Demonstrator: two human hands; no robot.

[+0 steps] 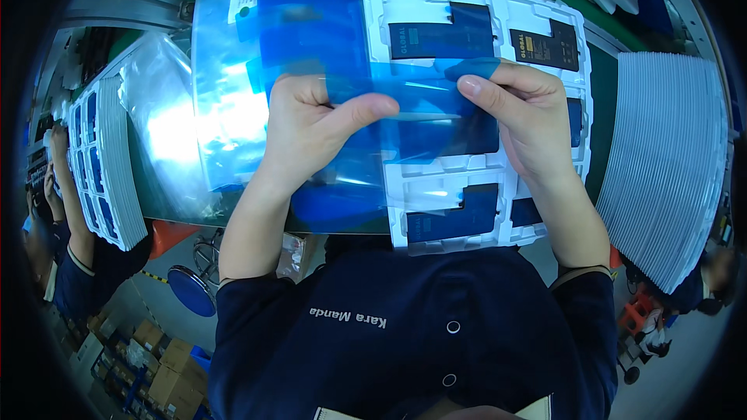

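— In the head view, where is the blue film?
— The blue film [424,140] is between the two hands, above the white tray [389,0] with the flat black packs [436,40]. I cannot tell if it touches them. The tray lies on the tabletop [159,206], beside clear bags [156,89].
— How is the grip of each hand?
— The right hand [533,109] is pinching the film near its upper corner, between thumb and forefinger. The left hand [307,124] has its thumb stretched towards the film, but its fingertips are partly hidden, so I cannot tell if they press together.
— How will the film handle?
— I judge it very light, soft and rather slippery; it may bend or crease easily. It is better to take it by the edges or corners, with gentle fingertips, and leave the middle untouched.
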